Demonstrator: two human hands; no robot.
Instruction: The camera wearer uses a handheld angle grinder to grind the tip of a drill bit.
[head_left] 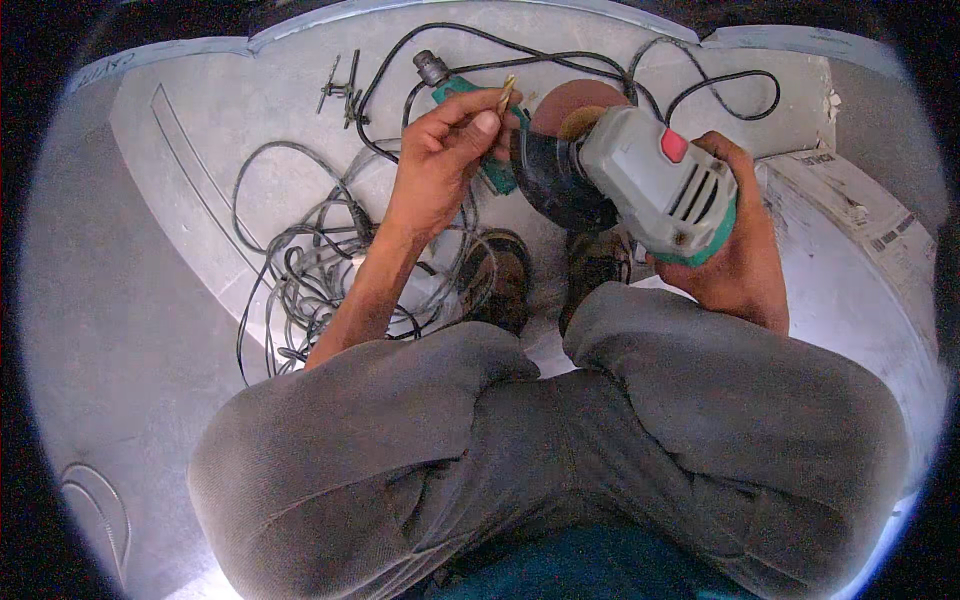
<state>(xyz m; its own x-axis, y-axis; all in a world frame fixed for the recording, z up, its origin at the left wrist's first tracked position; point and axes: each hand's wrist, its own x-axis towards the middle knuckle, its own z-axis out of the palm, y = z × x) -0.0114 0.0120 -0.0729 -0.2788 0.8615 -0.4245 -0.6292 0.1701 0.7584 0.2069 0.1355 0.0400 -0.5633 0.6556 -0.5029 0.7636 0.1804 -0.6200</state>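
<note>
Between the thumb and fingers of my left hand (440,155) is a short gold-coloured drill bit (507,92), its tip pointing up. My right hand (752,245) is wrapped round the body of a grey and green angle grinder (640,165) with a red button. The grinder's reddish-brown disc (575,105) sits close to the right of the bit, with a small gap seeming to lie between them. A black guard (560,185) covers the disc's near part. Behind my left hand a green power drill (499,178) lies on the floor, its metal chuck (431,67) showing and its middle hidden.
Tangled black and grey cables (310,255) lie on the floor at the left, and a black cord (560,55) loops across the back. A metal chuck key or clamp-like piece (350,90) lies at the far left. A printed carton (850,200) is at the right, beside my knees.
</note>
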